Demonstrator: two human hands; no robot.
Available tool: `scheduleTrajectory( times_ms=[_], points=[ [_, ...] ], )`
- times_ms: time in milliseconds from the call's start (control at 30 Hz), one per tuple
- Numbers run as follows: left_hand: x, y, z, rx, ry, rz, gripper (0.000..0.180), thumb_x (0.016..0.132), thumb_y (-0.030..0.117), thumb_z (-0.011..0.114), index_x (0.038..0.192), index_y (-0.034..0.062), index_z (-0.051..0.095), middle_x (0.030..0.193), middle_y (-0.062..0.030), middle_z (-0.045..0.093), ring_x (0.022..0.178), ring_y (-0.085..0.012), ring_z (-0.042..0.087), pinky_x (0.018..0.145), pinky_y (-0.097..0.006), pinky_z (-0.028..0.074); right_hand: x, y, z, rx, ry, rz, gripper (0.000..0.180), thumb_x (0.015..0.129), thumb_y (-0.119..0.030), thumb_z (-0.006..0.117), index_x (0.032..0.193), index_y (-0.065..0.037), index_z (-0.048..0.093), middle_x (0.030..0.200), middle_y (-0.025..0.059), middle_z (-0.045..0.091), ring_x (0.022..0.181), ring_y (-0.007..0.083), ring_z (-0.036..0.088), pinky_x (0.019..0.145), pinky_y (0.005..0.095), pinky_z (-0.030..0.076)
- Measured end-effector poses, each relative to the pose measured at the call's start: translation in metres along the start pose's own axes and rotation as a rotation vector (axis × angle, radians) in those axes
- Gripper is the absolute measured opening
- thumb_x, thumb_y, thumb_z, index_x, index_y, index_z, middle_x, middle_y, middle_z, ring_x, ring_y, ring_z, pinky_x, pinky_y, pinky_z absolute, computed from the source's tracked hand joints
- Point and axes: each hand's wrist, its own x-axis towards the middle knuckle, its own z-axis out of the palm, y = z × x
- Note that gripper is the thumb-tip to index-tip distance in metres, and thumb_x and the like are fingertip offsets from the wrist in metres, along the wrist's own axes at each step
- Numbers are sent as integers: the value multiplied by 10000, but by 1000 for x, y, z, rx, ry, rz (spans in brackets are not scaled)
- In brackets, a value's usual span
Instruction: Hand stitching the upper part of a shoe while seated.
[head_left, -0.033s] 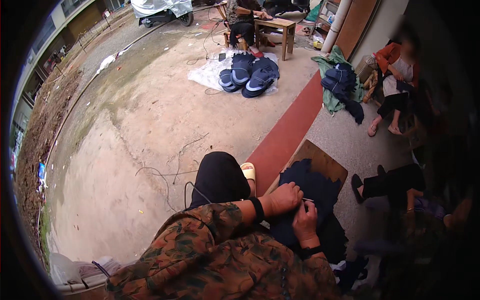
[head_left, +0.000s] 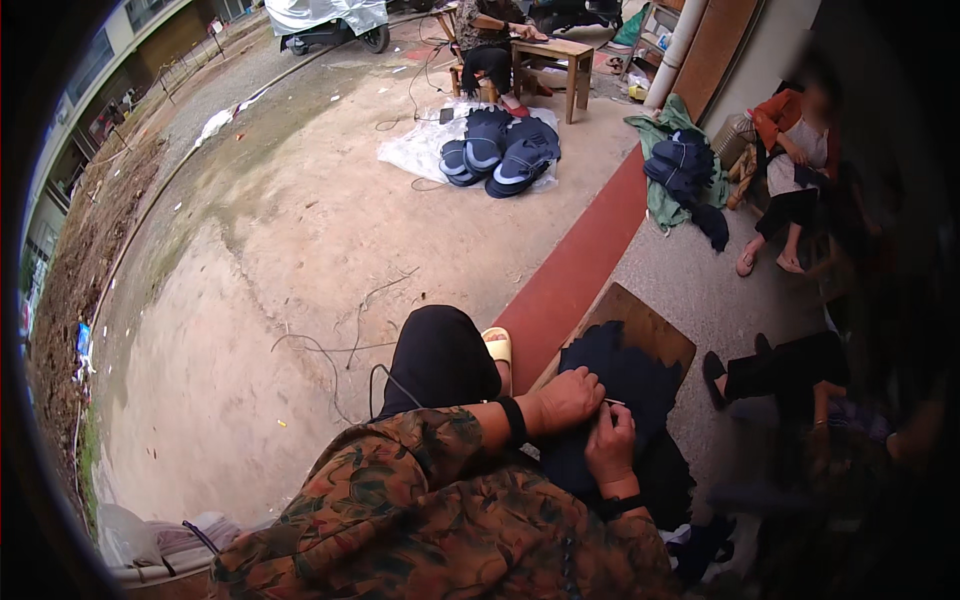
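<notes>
Dark blue cloth pieces (head_left: 630, 375) with jagged edges lie overlapping on a small wooden table (head_left: 655, 335) to the right of my knee. My left hand (head_left: 568, 400) rests on the cloth with its fingers bent and closed; the cloth at its fingertips is mostly hidden. Close beside it, my right hand (head_left: 611, 447) pinches a thin pale stick-like tool (head_left: 614, 402), whose visible end points toward the left fingertips. The tool's exact kind is too small to tell.
Bundles of dark blue pieces (head_left: 485, 150) lie on white plastic sheeting ahead; another bundle (head_left: 682, 160) sits on green cloth. A person (head_left: 795, 150) sits at the right, another (head_left: 490, 40) at a wooden table (head_left: 565, 50). Thin cable (head_left: 335, 350) lies left of my knee.
</notes>
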Motion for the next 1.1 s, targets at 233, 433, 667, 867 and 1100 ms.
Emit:
scheduleTrajectory(
  times_ms=[233, 433, 667, 867, 1100],
  points=[
    [-5, -4, -9, -167, -50, -35, 139, 778, 138, 556, 839, 23, 605, 804, -130, 573, 796, -294, 598, 712, -365, 505, -1, -2, -2, 8, 11, -18, 368, 770, -61, 645, 1109, 70, 586, 1054, 207, 555, 953, 361, 564, 828, 431, 455],
    [4, -6, -15, -388, -189, -147, 134, 778, 121, 565, 863, 37, 624, 838, -158, 634, 802, -342, 653, 709, -410, 528, -8, -4, -11, -47, -40, 24, 444, 733, -145, 710, 1118, 46, 600, 1023, 192, 552, 895, 331, 562, 782, 426, 453],
    [-43, -86, -34, -690, -251, -401, 82, 773, -32, 599, 841, -3, 632, 783, -137, 641, 729, -278, 636, 685, -341, 497, 5, -2, -6, -80, -52, -18, 459, 714, -191, 736, 1099, 35, 629, 958, 155, 548, 850, 294, 564, 735, 383, 453],
    [-18, -47, -25, -1269, 70, -709, 118, 933, 136, 583, 889, 37, 630, 858, -46, 671, 832, -126, 637, 666, -267, 482, -2, -10, -4, -132, -43, -25, 475, 730, -194, 724, 1126, 42, 612, 1000, 181, 549, 892, 304, 555, 754, 382, 449],
    [23, -11, -19, -1882, 218, -875, 100, 968, 173, 531, 924, 84, 537, 881, -76, 664, 798, -154, 666, 641, -260, 548, -9, -12, -5, -47, 1, 40, 471, 739, -194, 716, 1131, 43, 604, 1021, 191, 546, 912, 321, 550, 776, 402, 444]
  ],
)
